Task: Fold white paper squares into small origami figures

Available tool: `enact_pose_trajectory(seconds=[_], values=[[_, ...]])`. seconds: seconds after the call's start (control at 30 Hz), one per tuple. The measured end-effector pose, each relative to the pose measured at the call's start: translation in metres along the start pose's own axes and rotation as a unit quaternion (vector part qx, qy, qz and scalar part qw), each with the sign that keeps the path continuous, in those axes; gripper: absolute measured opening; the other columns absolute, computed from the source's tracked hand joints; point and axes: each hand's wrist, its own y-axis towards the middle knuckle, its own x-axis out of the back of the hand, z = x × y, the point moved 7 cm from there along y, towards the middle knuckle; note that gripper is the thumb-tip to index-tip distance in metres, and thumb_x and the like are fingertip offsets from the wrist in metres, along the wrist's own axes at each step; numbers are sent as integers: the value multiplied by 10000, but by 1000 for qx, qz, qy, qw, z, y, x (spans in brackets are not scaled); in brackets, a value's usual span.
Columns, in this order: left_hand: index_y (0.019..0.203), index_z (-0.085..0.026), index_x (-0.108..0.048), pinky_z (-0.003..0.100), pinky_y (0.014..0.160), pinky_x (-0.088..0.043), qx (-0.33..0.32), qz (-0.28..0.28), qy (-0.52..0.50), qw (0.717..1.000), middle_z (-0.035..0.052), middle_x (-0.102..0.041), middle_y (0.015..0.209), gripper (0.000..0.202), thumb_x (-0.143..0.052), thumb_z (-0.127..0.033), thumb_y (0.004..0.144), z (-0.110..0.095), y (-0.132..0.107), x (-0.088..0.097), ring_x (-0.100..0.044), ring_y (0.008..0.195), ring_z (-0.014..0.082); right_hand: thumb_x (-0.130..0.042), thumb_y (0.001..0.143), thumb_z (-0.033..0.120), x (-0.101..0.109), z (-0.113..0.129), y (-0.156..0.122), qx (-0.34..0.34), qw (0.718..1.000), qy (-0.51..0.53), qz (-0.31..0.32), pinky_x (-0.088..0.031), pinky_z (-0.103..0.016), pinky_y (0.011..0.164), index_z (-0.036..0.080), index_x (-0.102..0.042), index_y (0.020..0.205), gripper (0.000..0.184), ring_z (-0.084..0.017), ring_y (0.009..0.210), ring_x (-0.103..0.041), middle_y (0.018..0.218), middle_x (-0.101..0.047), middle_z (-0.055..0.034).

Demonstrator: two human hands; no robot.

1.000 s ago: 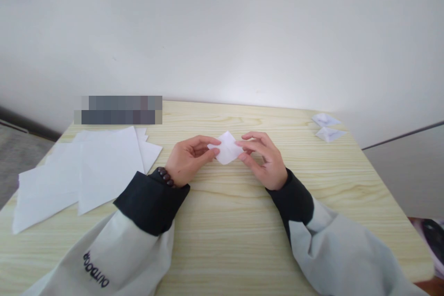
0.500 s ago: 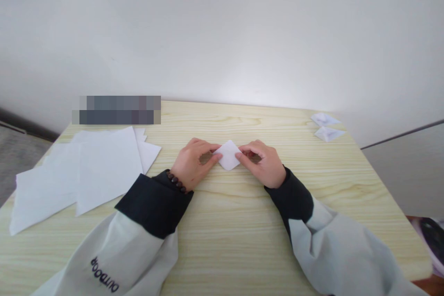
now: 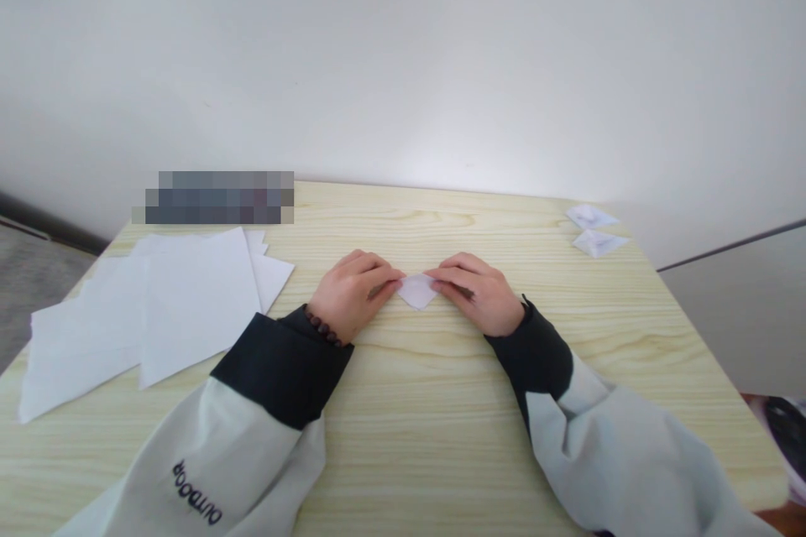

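A small piece of folded white paper (image 3: 418, 292) is held between my two hands, over the middle of the table. Its upper part is bent down, so a shallow shape with a point toward me shows. My left hand (image 3: 356, 289), with a beaded bracelet at the wrist, pinches its left corner between thumb and fingers. At the right corner, my right hand (image 3: 475, 289) pinches it the same way. The fingertips cover both side corners.
Several white paper sheets (image 3: 195, 310) lie overlapping at the left. Two folded paper shapes (image 3: 599, 243) rest near the right edge of the wood-grain table (image 3: 416, 436). A blurred-out dark object (image 3: 217, 200) is at the back left, before a white wall (image 3: 403, 59).
The paper's upper corner has folded down toward me, turning the diamond into a flatter shape. My fingers now close over its sides; both hands stay in about the same place.
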Motion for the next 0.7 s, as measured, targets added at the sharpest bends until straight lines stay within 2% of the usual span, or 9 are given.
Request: enact_pose_trajectory(seconds=[0.1,0.2,0.37,0.53,0.7], values=[[924,-169,-688,287,743,-496,-19,1,1,1000,53,-679,847,198,-507,-227,868,-3,2,0,-574,797,164,-503,888,220,0,2,0,17,1000,-6,-6,-513,-277,721,202,-668,974,187,-148,810,-591,865,-632,-64],[872,-177,-688,273,726,-501,-48,7,16,999,47,-671,810,200,-491,-216,874,-8,2,-2,-577,770,150,-471,899,190,-1,5,-2,47,999,-5,-3,-513,-273,715,205,-665,966,206,-143,816,-583,866,-625,-65],[883,-197,-679,250,669,-495,-87,-7,97,991,41,-661,791,198,-481,-190,877,-19,-4,0,-578,732,135,-418,912,156,-1,11,-6,93,994,-55,12,-501,-287,689,198,-653,1000,255,-153,794,-560,883,-633,-76],[930,-181,-675,267,661,-491,-118,-7,128,985,55,-659,811,212,-475,-148,868,-26,-8,2,-579,742,152,-435,894,141,-2,13,-9,96,990,-99,33,-483,-299,687,184,-650,1032,259,-163,778,-534,904,-636,-78],[930,-212,-681,287,678,-480,-112,13,156,981,43,-670,852,234,-481,-134,835,-28,-9,2,-580,785,169,-456,840,104,-2,12,-12,75,990,-107,57,-471,-323,711,198,-629,1084,314,-174,800,-512,961,-616,-76]])
